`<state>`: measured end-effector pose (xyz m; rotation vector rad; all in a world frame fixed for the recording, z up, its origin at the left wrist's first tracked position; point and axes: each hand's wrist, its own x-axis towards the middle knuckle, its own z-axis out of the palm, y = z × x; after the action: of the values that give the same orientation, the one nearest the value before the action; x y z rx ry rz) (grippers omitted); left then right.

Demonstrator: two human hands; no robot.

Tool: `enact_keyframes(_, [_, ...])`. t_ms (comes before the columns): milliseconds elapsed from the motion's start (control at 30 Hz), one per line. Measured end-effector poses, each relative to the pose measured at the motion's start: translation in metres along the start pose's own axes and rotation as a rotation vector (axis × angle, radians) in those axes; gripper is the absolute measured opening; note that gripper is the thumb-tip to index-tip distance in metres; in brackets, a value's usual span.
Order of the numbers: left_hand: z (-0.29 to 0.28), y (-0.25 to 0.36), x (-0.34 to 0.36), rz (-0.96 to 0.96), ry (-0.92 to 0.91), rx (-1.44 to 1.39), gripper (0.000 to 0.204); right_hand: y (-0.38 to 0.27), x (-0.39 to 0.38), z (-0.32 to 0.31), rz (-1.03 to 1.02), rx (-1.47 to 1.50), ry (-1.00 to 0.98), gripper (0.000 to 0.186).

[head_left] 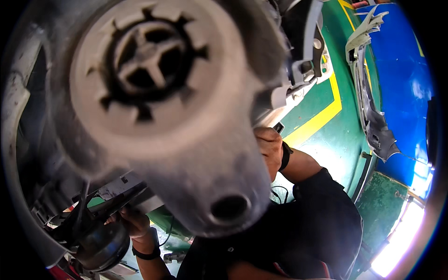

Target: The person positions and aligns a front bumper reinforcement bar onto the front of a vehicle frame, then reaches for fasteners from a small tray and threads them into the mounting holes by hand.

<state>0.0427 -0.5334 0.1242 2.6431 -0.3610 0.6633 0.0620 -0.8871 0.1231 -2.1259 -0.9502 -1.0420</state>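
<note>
A large grey metal vehicle part [200,182] fills the upper middle of the view, close up and blurred. It has a round, spoked opening and a lower tongue with a hole. Half behind its right edge is my right hand [268,147], closed, its fingers curled out of sight; a small dark-edged piece [279,127] sits just above it. At the lower left, my left hand [136,223] is raised with bent fingers against dark bracket-like parts. Beside it is a dark round component [102,249]. What either hand grips is hidden.
Metal panels and brackets [303,60] stand at the upper right of the close part. A torn, bent vehicle trim piece [366,102] lies farther right, against a blue surface [401,60]. Yellow lines [322,116] cross the green floor [345,135]. Lower right, a bright light strip [399,240] glows.
</note>
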Motion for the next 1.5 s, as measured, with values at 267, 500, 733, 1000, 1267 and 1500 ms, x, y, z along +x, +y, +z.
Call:
enact_keyframes(267, [-0.004,-0.002,-0.003,-0.02,-0.005,-0.048,0.038,-0.003,0.011,-0.017,0.027,0.03,-0.131,0.017])
enact_keyframes(500, [-0.016,0.003,-0.004,0.033,-0.004,0.049,0.038,-0.01,-0.003,-0.012,0.106,0.03,-0.13,0.019])
enact_keyframes(733, [0.005,-0.014,-0.01,0.09,0.146,0.037,0.028,-0.008,0.009,-0.008,0.162,-0.013,-0.192,0.014])
enact_keyframes(1000, [0.01,-0.012,0.015,0.242,0.208,-0.005,0.025,-0.008,-0.001,0.0,0.242,-0.114,-0.173,0.012])
enact_keyframes(1267, [0.008,0.003,0.008,0.121,0.18,-0.042,0.01,-0.016,0.041,0.012,0.32,-0.111,-0.628,0.047])
enact_keyframes(1500, [0.004,0.005,0.013,0.139,0.209,-0.044,0.019,-0.014,0.044,0.012,0.484,-0.094,-0.642,0.041])
